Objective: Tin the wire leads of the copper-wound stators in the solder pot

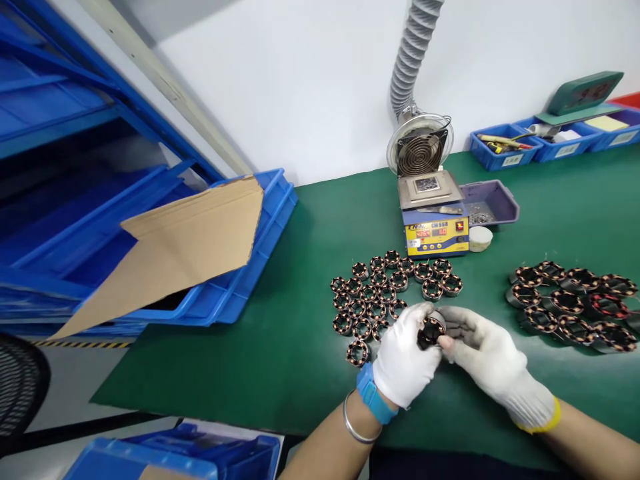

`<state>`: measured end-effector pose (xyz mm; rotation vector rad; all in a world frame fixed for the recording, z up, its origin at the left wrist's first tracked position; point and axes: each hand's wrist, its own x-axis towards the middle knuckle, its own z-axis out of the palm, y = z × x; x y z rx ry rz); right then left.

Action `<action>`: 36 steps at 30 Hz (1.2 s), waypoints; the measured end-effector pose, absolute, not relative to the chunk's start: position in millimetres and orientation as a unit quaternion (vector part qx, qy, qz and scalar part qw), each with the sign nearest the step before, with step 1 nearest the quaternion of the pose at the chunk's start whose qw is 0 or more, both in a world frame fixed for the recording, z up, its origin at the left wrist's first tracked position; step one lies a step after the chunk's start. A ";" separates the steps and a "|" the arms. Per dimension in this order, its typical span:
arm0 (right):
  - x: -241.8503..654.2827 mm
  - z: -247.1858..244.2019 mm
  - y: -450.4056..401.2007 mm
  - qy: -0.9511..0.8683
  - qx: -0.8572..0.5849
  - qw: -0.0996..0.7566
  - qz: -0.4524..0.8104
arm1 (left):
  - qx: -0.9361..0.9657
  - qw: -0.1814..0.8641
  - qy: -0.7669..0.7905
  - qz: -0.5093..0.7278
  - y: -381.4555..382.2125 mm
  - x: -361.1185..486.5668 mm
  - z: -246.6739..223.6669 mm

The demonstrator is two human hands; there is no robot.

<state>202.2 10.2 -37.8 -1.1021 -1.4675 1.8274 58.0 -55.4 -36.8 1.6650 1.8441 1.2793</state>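
Between my gloved hands is a motor stator (431, 331), a dark ring with copper windings inside. My left hand (407, 353) wraps round its left side, and a blue wrist strap sits below the white glove. From the right, my right hand (480, 347) grips the ring's edge, its bare thumb tip pressed on it. Just beyond and left of my hands stands a cluster of several similar stators (369, 293). Farther right, a second group of larger-looking stators (575, 303) stands on the green table (300, 373).
A yellow-fronted solder pot (436, 239) with a fan and grey duct (413, 57) stands at the back. Beside it are a purple tray (505, 203) and a round white pad (481, 239). Blue bins (505, 159) line the wall; cardboard (200, 233) covers a blue crate (265, 247) at left.
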 end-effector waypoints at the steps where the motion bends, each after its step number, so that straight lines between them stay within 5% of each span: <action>1: 201.9 -37.8 10.0 -0.554 -0.419 0.278 0.664 | 0.598 0.173 0.642 0.448 -55.4 58.0 -37.4; 13: 212.8 -38.2 17.1 -0.631 -0.448 0.290 0.563 | 0.585 0.184 0.693 0.379 -55.2 52.2 -37.2; 20: 216.7 -31.2 25.9 -0.593 -0.456 0.285 0.599 | 0.436 0.581 0.533 0.434 -64.1 24.7 -0.6; 26: 216.1 -29.9 20.7 -0.576 -0.455 0.282 0.617 | 0.463 0.363 0.641 0.494 -55.5 45.2 -14.0; 30: 216.1 -29.0 20.6 -0.576 -0.449 0.270 0.627 | 0.505 0.380 0.610 0.478 -63.9 53.7 -16.8; 33: 217.4 -28.2 24.1 -0.577 -0.460 0.281 0.614 | 0.414 0.442 0.537 0.588 -73.5 46.3 -14.3; 36: 217.9 -26.8 25.8 -0.567 -0.458 0.297 0.616 | 0.357 0.372 0.573 0.637 -71.8 42.7 -14.4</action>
